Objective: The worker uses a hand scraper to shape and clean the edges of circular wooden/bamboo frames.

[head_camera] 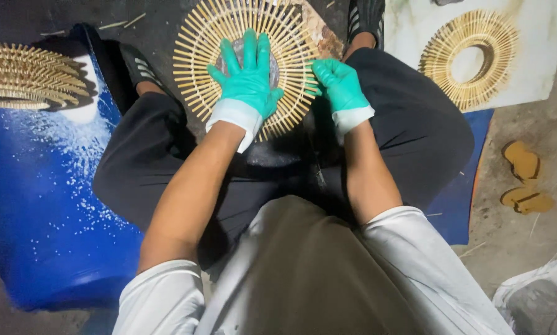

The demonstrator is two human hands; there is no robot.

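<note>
The left hand (pixel 249 77), gloved in green, was spread flat, fingers apart, on the middle of the bamboo sunburst frame (pixel 198 43) between the knees. The frame's right edge was pinched by the right hand (pixel 339 85). Left of the frame stood a blue barrel (pixel 36 205) bearing a stack of frames (pixel 24 74); right of it, another frame (pixel 471 56) lay on a white sheet (pixel 539 37).

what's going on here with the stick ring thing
A seated person in green gloves is working on a sunburst ring made of thin bamboo sticks, held between their knees. The left hand lies flat over its grey centre, fingers spread. The right hand grips the ring's right edge. A second ring lies on a white sheet to the right, and a stack of rings sits on a blue drum to the left.
</note>
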